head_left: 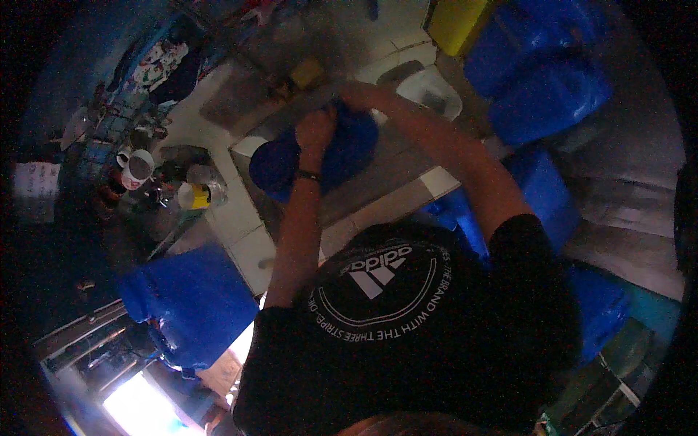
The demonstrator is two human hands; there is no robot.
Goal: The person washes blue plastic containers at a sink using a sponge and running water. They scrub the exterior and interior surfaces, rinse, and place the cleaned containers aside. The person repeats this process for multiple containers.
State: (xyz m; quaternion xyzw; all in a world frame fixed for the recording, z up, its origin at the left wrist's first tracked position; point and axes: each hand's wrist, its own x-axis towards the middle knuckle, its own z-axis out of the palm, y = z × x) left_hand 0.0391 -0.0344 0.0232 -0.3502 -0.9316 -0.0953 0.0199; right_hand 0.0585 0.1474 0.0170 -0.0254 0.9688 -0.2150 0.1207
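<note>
Crumpled blue cloth [331, 156]: gripped closed by left hand [315, 131] and right hand [356, 94] over grey table [392, 163] | yellow box [456, 22]: upper right | yellow-labelled round tin [195, 195]: left.

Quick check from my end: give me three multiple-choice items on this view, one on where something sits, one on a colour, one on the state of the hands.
1. Where is the blue cloth that both hands work on?
A. On the grey basin top in front of the person
B. On the floor by the blue drum
C. On the yellow box

2. What colour is the small cup on the cluttered side shelf to the left?
A. Red
B. Yellow
C. Green

3. What are the two hands doing?
A. Hanging free at the sides
B. Left hand and right hand both closed on the cloth
C. One holds a brush

Answers: 1 A, the cloth lies on the grey basin top by the white tiles. 2 B, the cup shows yellow. 3 B, both hands grip bunched blue cloth.
</note>
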